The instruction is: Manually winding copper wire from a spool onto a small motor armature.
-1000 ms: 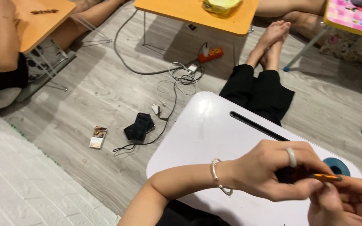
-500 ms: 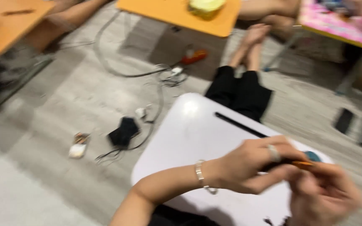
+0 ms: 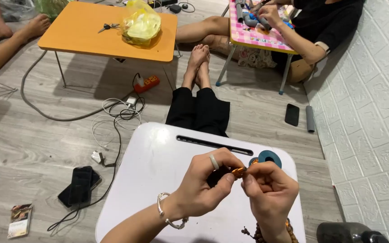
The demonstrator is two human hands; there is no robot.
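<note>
Pinched between both hands: a small orange metal piece [image 3: 238,170], held just above the white lap table [image 3: 158,180]. Left hand [image 3: 203,186], with a pale ring and a silver bracelet, closes thumb and forefinger on the near end and seems to cup something dark beneath; what it is cannot be told. Right hand [image 3: 269,191], beaded bracelet at the wrist, presses its fingertips on the far end. Neither hand is spread.

Largest to smallest around them:
- Grey plank floor [image 3: 32,135], white brick-pattern wall at right.
- Orange low table [image 3: 82,31] well beyond, bearing a yellow plastic bag [image 3: 141,24] and scissors.
- Pink table [image 3: 257,38] at top right, where another person's hands work on grey tubes.
- White lap table itself, with a long dark slot [image 3: 214,144] along its far edge and a blue ring-shaped recess [image 3: 269,158] just beyond the hands.
- Two black phones [image 3: 81,185] on the floor to the left, a cable running to them.
- Orange power strip [image 3: 147,83].

Judgement: fine two-handed fitting work. Done well, it wants the left hand steady as the anchor, the right making only small fingertip movements, and the piece kept low over the table so that a slip lands on it.
</note>
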